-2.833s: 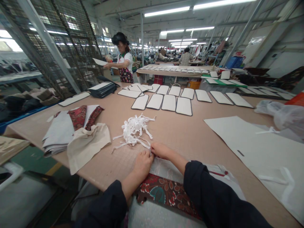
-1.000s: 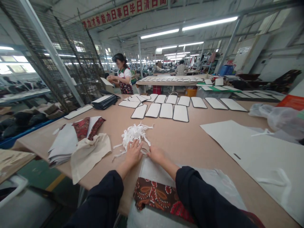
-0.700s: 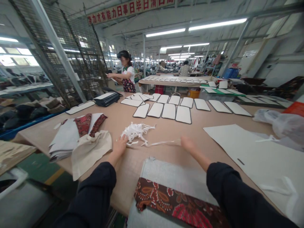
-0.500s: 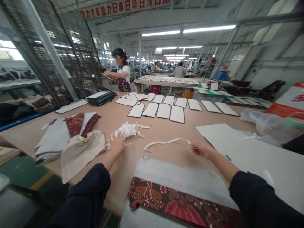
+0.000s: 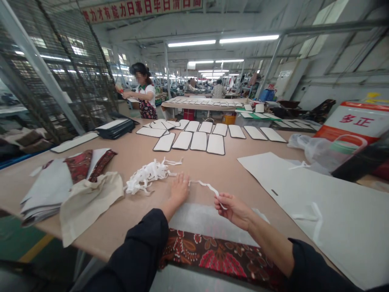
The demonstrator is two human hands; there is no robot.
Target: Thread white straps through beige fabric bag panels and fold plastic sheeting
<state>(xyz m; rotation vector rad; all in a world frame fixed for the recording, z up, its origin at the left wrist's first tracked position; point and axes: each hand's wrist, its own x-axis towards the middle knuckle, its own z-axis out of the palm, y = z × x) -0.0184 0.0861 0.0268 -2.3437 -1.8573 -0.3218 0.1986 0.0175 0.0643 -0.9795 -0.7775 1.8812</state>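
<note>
My right hand (image 5: 232,209) is closed in a pinch on one end of a white fabric strip (image 5: 204,185), held just above the table. My left hand (image 5: 179,190) rests on the table with fingers closed on the strip's other end. To the left of that hand lies a tangled pile of white strips (image 5: 146,175). In front of me, under both forearms, lies a grey panel (image 5: 206,221) with a dark red patterned fabric band (image 5: 225,257) along its near edge.
A stack of grey and red pieces with a beige cloth (image 5: 86,200) lies at the left. White dark-edged panels (image 5: 199,141) lie in rows farther back. A large white sheet (image 5: 316,202) and plastic bags (image 5: 319,152) are at the right. A person (image 5: 142,97) stands at the far left end.
My right hand pulled one white strip out of the pile to the right, then came back in toward me. My left hand moved off the pile onto the strip's other end.
</note>
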